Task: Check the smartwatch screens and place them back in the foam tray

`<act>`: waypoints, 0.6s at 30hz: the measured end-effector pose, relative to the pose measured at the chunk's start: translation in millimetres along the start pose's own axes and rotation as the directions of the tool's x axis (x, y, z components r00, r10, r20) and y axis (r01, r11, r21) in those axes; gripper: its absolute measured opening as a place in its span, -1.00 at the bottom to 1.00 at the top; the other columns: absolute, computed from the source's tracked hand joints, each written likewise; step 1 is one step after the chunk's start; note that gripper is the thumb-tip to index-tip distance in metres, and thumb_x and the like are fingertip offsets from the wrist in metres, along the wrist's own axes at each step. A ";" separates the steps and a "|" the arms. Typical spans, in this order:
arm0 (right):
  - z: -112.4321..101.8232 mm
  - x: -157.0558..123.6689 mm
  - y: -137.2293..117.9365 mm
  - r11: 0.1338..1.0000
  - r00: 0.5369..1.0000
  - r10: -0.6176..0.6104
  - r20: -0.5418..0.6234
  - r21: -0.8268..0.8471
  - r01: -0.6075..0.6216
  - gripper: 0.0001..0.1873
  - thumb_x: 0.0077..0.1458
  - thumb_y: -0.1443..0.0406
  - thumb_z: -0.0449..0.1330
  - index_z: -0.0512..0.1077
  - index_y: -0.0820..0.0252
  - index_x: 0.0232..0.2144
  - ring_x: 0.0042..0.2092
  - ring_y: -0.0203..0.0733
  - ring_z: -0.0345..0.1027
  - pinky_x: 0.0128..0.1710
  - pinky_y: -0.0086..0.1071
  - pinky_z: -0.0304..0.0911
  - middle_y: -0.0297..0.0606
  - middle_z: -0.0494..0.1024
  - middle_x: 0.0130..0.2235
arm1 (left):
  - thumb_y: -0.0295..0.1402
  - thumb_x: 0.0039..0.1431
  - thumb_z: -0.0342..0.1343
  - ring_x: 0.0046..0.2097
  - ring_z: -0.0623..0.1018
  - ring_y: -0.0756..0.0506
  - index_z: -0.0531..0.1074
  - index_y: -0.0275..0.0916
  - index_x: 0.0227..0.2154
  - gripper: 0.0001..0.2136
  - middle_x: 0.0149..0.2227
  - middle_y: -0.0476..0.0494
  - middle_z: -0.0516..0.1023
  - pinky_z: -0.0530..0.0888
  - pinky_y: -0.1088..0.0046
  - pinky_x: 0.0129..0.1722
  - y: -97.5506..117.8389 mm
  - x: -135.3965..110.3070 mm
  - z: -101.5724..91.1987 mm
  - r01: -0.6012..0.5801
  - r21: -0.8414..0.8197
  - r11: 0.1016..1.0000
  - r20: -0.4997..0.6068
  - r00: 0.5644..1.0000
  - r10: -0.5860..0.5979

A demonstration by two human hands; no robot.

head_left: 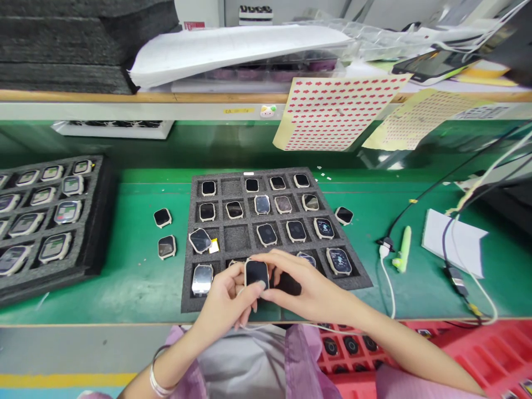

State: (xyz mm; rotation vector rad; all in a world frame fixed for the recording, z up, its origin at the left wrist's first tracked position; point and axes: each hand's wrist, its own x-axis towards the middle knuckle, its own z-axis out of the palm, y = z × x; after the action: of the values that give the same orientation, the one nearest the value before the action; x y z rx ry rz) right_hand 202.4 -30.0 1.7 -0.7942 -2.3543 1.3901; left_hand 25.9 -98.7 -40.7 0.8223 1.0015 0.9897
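My left hand [226, 302] and my right hand [310, 291] meet over the near edge of a dark foam tray [233, 238], and together they hold one square watch body [256, 273] with a black screen. The left fingers pinch it from below and the side. The right fingers curl over its right side and top. Several other watch bodies lie in the tray's pockets, such as one at the near left [202, 279]. Some pockets hold none.
A second foam tray [95, 221] of watch bodies sits at the left. Three loose watch bodies [162, 217] lie on the green mat. Sticker sheets [336, 111] hang from the shelf. Cables, a green pen [403, 249], white paper [455, 241], a red crate [490, 354].
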 end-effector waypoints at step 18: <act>-6.4 -5.3 3.8 0.957 0.974 -0.197 -0.110 -0.238 0.166 -0.54 0.13 0.30 0.24 0.30 0.11 0.08 0.07 -0.08 0.21 0.04 -0.20 0.23 -0.14 0.33 0.04 | -0.36 0.04 0.23 -0.50 0.10 0.07 0.19 -0.17 0.09 -0.46 -0.41 0.07 0.22 0.07 0.55 -0.54 -3.0 -2.7 2.7 0.001 0.213 0.977 0.081 0.997 -0.018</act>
State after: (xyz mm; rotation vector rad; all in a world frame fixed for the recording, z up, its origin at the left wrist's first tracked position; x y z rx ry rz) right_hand 211.1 -27.1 1.7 -0.6831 -2.4388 0.9759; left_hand 28.6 -102.6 -41.8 1.0265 1.0511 0.8425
